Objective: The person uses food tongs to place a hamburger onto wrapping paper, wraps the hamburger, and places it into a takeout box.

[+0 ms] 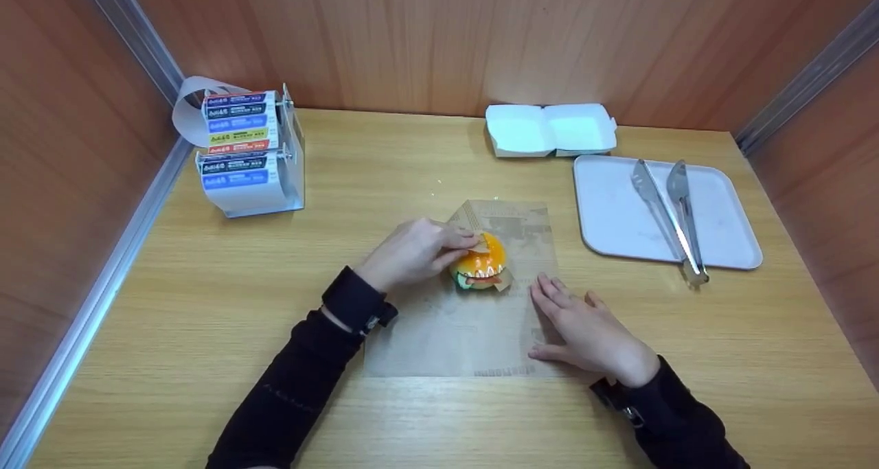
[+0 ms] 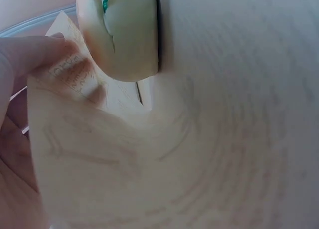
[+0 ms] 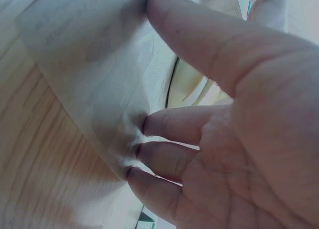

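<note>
A toy-like burger with a glossy orange top sits on a sheet of brown printed wrapping paper. My left hand pinches a folded part of the paper between thumb and fingers and holds it against the burger's upper left. In the left wrist view, the lifted paper curves up beside the burger bun. At the sheet's right edge, my right hand presses its fingertips on the paper, thumb spread apart. The right wrist view shows those fingers touching the sheet.
An opened white box stands by the back wall. To the right, metal tongs lie on a white tray, their end over its front edge. A label dispenser with several coloured label strips stands at the back left.
</note>
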Tool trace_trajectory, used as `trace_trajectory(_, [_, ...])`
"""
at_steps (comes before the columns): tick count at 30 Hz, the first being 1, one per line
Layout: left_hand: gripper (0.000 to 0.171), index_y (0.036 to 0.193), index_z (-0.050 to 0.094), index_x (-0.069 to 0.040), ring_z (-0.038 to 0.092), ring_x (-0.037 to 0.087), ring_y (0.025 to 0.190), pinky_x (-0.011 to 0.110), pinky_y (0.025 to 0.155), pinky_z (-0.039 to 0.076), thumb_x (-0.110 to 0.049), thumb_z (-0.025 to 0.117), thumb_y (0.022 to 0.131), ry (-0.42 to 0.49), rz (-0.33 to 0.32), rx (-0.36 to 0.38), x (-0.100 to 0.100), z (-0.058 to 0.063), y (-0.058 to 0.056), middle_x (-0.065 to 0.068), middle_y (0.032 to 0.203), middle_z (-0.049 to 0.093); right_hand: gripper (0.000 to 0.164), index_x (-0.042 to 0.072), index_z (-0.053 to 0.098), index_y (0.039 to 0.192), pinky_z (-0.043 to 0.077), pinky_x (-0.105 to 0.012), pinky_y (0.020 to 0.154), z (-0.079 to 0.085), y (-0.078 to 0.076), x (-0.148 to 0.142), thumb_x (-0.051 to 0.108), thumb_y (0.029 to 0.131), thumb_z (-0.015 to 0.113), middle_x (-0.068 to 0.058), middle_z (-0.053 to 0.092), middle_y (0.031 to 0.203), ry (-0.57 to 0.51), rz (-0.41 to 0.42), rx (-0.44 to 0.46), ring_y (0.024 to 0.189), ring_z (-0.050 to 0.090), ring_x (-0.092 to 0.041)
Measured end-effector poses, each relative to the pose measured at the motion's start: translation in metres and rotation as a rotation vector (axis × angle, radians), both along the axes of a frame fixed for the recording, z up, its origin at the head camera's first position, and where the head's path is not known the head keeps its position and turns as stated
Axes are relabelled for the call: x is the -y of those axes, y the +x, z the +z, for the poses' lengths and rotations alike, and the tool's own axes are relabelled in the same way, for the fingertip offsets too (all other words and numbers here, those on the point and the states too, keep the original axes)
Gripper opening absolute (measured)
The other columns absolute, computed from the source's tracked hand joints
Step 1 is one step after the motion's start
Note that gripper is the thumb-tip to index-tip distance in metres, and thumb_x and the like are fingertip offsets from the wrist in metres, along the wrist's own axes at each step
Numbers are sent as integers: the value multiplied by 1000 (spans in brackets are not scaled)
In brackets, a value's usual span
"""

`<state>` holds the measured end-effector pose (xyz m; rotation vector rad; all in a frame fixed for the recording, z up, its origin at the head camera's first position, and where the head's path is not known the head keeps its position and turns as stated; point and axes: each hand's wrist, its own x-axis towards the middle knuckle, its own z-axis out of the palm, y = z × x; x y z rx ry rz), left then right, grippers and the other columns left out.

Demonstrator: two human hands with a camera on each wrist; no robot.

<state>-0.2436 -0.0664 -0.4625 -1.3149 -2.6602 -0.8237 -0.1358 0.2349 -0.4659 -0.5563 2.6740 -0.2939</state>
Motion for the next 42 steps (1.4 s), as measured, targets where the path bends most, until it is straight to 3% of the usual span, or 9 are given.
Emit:
trace_trajectory(11, [33, 135, 74, -11, 72, 26, 128, 43, 106, 60, -30, 65, 109, -43, 13, 55, -6, -2, 3, 9, 139, 73, 105, 1, 32, 167, 20, -84, 120, 3, 0, -1, 58, 92, 79, -23, 23, 176, -8, 6, 5, 162, 29, -45])
trace_trajectory(18, [30, 133, 75, -12, 72, 27, 128, 42, 108, 59, -27, 64, 110, -36, 8, 59, -6, -3, 3, 10, 138, 74, 134, 1, 25, 169, 25, -84, 119, 5, -4, -9, 52, 69, 97, -23, 14, 178, -61, 41, 88, 164, 21, -44])
trace_trajectory(21, [29, 133, 76, -13, 73, 26, 127, 42, 107, 59, -26, 64, 109, -45, 4, 46, -7, -3, 3, 10, 138, 74, 134, 1, 24, 169, 26, -82, 120, 6, -5, -10, 48, 67, 99, -22, 14, 178, -69, 45, 101, 165, 20, -44])
trace_trajectory(32, [26, 129, 79, -13, 75, 26, 119, 42, 101, 62, -24, 67, 108, -30, 2, 6, -6, -6, 4, 11, 135, 75, 120, 9, 30, 169, 26, -87, 115, 6, -7, -10, 45, 75, 95, -18, 16, 179, -74, 9, 84, 165, 22, -43])
trace_trajectory(38, [27, 130, 79, -15, 72, 26, 116, 42, 99, 61, -26, 67, 108, -66, 7, -10, -7, -5, 5, 11, 133, 70, 96, 14, 49, 161, 38, -85, 108, 3, -8, -12, 44, 81, 91, -18, 36, 172, -88, 31, -70, 156, 41, -44])
trace_trajectory(42, [26, 128, 80, -15, 69, 24, 108, 40, 92, 61, -25, 67, 108, -65, 0, -25, -6, -4, 5, 9, 126, 69, 72, 15, 65, 149, 50, -73, 102, -2, -12, -14, 32, 83, 91, -16, 53, 162, -134, 37, -194, 145, 56, -42])
